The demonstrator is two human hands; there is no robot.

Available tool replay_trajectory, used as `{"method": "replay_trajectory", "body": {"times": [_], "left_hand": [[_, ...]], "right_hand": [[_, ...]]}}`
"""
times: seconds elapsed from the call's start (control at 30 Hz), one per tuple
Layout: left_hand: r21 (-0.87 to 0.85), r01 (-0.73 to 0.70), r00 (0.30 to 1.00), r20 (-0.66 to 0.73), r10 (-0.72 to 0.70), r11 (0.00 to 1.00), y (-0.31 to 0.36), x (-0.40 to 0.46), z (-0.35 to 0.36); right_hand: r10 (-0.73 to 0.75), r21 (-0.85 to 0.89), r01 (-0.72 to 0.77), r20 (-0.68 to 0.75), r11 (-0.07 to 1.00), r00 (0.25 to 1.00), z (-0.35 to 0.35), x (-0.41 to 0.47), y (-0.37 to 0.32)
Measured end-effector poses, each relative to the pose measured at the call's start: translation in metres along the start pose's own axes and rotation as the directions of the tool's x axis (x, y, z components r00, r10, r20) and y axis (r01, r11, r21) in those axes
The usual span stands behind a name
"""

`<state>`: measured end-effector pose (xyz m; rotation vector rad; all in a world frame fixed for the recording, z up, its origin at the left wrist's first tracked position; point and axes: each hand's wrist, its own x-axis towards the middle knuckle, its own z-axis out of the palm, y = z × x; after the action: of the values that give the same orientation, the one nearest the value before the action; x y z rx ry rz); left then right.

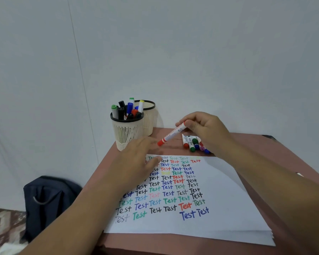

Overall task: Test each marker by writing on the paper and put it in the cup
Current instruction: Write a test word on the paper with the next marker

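Right hand [204,131] pinches the capped red marker [171,134], cap toward the left hand's [136,159] spread fingers, probably for uncapping.

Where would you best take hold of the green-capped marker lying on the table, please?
Pinch the green-capped marker by its white barrel from above: it lies flat, packed between neighbouring markers, with the right hand overhead, so its sides are blocked and only the top is free.

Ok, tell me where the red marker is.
In the head view, the red marker is held in the right hand above the table, capped end pointing toward the left hand, near the cups.
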<state>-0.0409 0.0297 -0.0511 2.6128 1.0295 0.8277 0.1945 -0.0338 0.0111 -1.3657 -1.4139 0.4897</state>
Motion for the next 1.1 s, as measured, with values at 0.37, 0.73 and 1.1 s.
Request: {"method": "replay_trajectory", "body": {"times": [0.37, 0.73, 1.1], "left_hand": [[-0.054, -0.114, 0.979, -0.177, 0.103, 0.992, 0.003, 0.0, 0.005], [-0.163, -0.051, 0.997, -0.069, 0.04, 0.985, 0.011, -0.01, -0.009], [-0.108, 0.03, 0.994, 0.11, -0.019, 0.994, 0.008, -0.006, 0.0]], "right_hand": [[0.179, 0.7, -0.186, 0.085, 0.689, 0.98, 0.033, -0.043, -0.022], [0.21, 0.48, -0.177, -0.016, 0.859, 0.977, 0.041, -0.046, -0.022], [0.435, 0.581, -0.272, -0.16, 0.767, 0.886, -0.021, -0.057, 0.023]]}}
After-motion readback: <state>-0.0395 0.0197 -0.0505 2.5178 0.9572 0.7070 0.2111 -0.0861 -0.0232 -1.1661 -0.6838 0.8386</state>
